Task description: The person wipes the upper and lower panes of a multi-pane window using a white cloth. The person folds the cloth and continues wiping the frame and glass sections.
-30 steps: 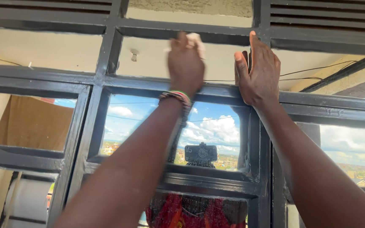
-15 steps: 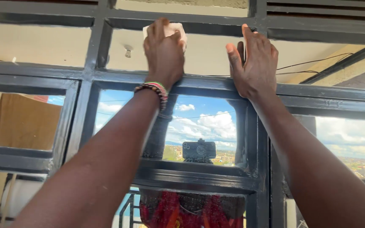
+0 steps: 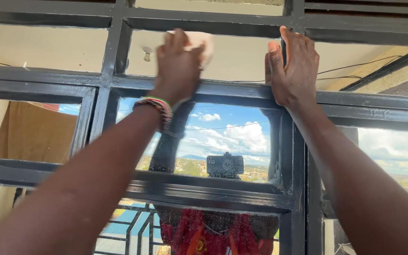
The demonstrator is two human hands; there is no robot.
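My left hand (image 3: 178,66) presses a pale cloth (image 3: 203,43) against the upper glass pane (image 3: 242,59) of a black metal window frame (image 3: 119,85). A beaded bracelet (image 3: 156,106) circles that wrist. My right hand (image 3: 294,66) lies flat on the frame's upright bar at the pane's right edge, fingers pointing up, holding nothing. The cloth is mostly hidden behind my left hand and looks blurred.
The lower pane (image 3: 223,137) mirrors sky, clouds, a phone-like camera (image 3: 225,165) and a red patterned garment (image 3: 213,231). More panes lie to the left and right. Slatted vents (image 3: 369,9) run across the top right. A railing (image 3: 133,226) shows at the bottom.
My left hand with the cloth slid up and left across the upper pane, then slightly back right. My right hand stayed on the frame bar.
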